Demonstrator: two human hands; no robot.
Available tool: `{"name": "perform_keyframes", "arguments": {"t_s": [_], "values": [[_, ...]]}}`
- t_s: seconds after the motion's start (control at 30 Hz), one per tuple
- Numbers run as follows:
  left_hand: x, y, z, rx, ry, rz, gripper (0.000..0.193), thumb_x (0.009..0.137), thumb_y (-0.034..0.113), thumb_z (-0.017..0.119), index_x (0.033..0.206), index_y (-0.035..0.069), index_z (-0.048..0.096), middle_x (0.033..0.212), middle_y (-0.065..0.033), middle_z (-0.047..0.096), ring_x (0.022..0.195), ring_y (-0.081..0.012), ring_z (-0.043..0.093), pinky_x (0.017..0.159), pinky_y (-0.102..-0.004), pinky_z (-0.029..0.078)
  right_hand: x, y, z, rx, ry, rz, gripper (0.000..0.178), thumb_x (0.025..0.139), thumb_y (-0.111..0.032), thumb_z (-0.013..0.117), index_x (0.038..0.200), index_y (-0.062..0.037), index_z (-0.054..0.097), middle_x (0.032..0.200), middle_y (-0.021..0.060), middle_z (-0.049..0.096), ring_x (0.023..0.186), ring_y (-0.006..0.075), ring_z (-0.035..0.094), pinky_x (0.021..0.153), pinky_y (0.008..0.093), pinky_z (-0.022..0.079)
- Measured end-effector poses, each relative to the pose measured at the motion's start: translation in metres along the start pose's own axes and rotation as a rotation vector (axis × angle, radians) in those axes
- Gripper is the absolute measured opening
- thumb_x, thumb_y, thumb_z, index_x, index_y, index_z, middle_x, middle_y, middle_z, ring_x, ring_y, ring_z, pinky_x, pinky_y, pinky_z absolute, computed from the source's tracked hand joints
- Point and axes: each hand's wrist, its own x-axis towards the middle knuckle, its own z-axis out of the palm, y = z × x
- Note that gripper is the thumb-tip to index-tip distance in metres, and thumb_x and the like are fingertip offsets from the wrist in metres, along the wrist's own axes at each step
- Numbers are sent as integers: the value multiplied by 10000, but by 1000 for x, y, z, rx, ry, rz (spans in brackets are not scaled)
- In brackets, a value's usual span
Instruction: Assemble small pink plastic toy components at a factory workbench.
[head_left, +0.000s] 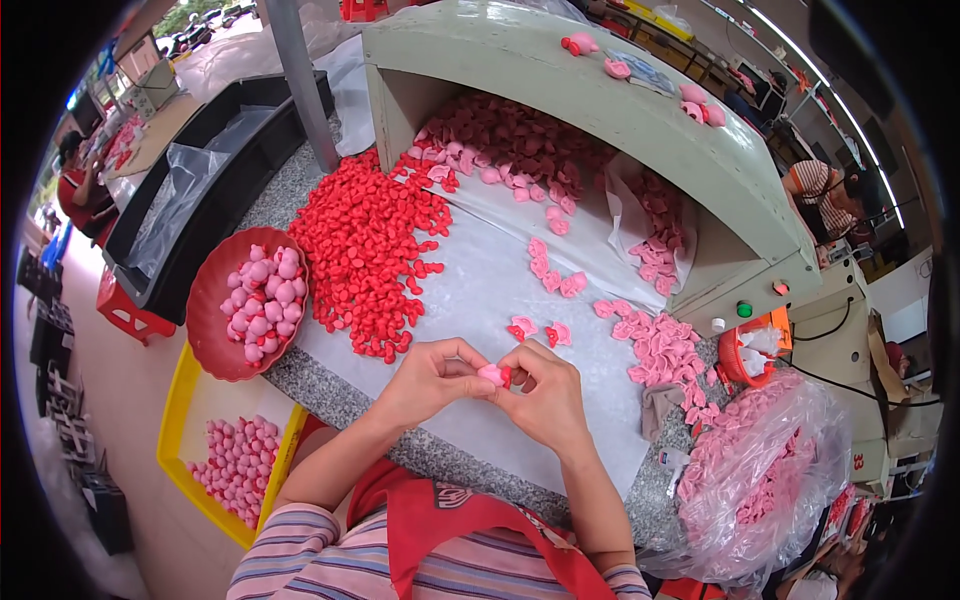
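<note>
Over the white sheet (470,300), my left hand (428,384) and my right hand (546,396) meet fingertip to fingertip. Both pinch one small soft pink piece (491,374), with a red part (506,377) at its right side, by my right fingers. My fingers cover much of it. Just beyond my right hand lie two pink-and-red pieces (521,328). A large heap of small red parts (365,250) spreads beyond my left hand. Flat pink pieces (655,345) are piled to the right.
A machine's pale green housing (560,75) arches over more pink pieces (520,140). Left are a red bowl (205,320) of round pink parts, a yellow tray (175,430) and a black tray (180,240). Right are a plastic bag (800,430) and red cup (735,360). Other people sit farther off.
</note>
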Motion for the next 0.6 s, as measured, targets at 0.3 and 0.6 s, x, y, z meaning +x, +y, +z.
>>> {"name": "perform_keyframes", "arguments": {"t_s": [0.3,0.6], "values": [[14,-32,-14,40,17,25,116,764,-50,629,837,-25,543,823,-79,623,789,-135,609,723,-268,516,-6,30,25,-118,149,-145,226,622,-97,743,659,-22,533,630,44,527,511,145,510,464,264,419],[43,-16,-29,511,302,184,485,716,11,698,1159,23,501,1168,-130,462,972,-181,571,753,-263,504,59,78,47,-501,144,-38,170,687,-80,660,803,-33,546,844,122,489,693,294,571,567,411,469]]}}
